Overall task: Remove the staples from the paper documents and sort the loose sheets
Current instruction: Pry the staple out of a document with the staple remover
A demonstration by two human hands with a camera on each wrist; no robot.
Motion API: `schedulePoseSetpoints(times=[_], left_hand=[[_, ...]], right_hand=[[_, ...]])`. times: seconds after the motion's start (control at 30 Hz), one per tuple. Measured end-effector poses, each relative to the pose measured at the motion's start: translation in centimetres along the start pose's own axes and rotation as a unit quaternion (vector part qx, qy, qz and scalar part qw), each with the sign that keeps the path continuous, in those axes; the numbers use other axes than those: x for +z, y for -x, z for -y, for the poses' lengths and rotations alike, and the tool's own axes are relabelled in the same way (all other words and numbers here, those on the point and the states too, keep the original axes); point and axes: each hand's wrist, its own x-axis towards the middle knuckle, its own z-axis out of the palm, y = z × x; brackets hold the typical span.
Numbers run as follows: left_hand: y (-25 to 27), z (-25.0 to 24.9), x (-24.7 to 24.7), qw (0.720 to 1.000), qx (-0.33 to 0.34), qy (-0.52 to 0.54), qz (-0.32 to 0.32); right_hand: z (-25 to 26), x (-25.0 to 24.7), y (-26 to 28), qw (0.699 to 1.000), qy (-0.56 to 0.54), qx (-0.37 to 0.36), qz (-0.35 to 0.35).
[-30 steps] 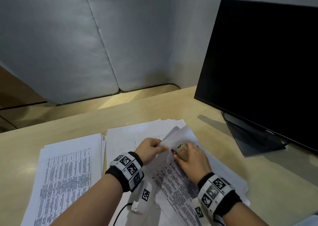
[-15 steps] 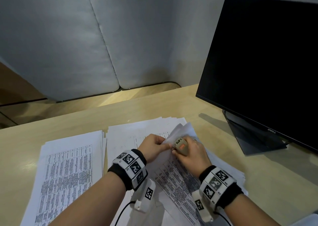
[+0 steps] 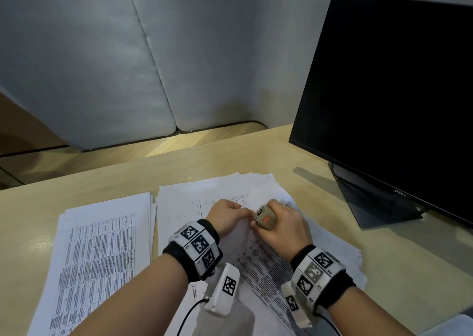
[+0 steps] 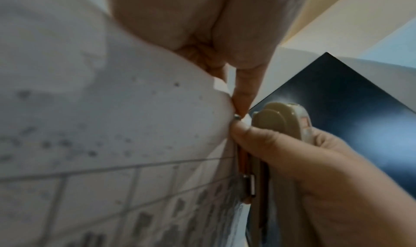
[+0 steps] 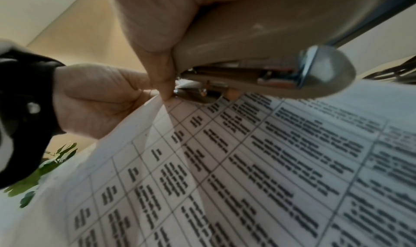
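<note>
A stapled document printed with tables lies slanted on a pile of sheets at the desk's middle. My left hand pinches the document's top corner between thumb and finger. My right hand grips a beige stapler with an orange insert, its metal end set against that same corner. In the left wrist view a small metal staple shows at the paper's edge beside the stapler. The right wrist view shows the stapler above the table-printed page.
A second stack of printed sheets lies to the left on the wooden desk. A black monitor on its stand occupies the right side. Grey padded panels close off the back.
The raised, folded-back sheets at the corner have come down flat. Both hands stay at the corner, and the stapler has turned slightly toward the left hand.
</note>
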Motion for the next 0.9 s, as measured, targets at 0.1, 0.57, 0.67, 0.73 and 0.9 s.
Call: schedulePoseSetpoints(times=[0.1, 0.57, 0.67, 0.73, 0.9], left_hand=[[-0.1, 0.0, 0.2, 1.0, -0.02, 0.001, 0.006], [0.1, 0.6, 0.1, 0.999, -0.015, 0.041, 0.022], [0.5, 0.3, -0.5, 0.995, -0.004, 0.061, 0.082], [0.6, 0.5, -0.7, 0.992, 0.003, 0.061, 0.112], [0.3, 0.7, -0.5, 0.993, 0.046, 0.004, 0.11]], right_hand=[[-0.1, 0.1, 0.3, 1.0, 0.005, -0.002, -0.003], [-0.6, 0.3, 0.1, 0.999, -0.041, 0.0, -0.022], [-1.2, 0.3, -0.1, 0.996, -0.09, 0.024, -0.01], [-1.4, 0.4, -0.2, 0.991, -0.13, 0.038, -0.001], [-2.1, 0.7, -0.6, 0.978, -0.198, 0.063, 0.017]])
